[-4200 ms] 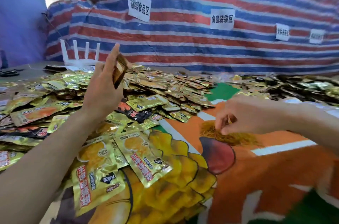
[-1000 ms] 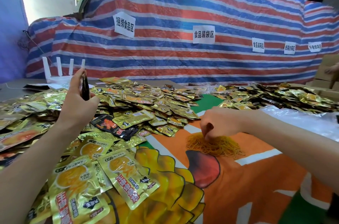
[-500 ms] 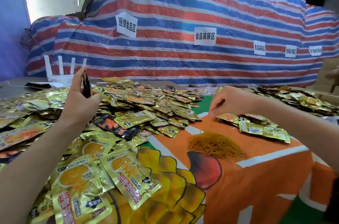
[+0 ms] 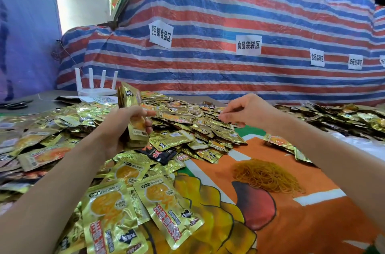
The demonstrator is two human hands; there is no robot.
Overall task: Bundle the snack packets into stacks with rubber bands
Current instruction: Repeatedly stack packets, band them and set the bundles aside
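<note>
Gold packet stack (image 4: 129,95) upright over loose packets (image 4: 177,139); yellow rubber bands (image 4: 264,176) heaped nearby.

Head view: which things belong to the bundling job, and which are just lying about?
In use: packet stack in the left hand, right hand, rubber bands, loose packets.
Lying about: router, scissors, wall labels.

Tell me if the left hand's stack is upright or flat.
Upright: the left hand grips the stack low down, its top pointing up.

I read bright daylight from the blown-out opening (image 4: 83,4) upper left, foil packets (image 4: 116,218) glinting, wide-angle bending at edges, slight softness.
</note>
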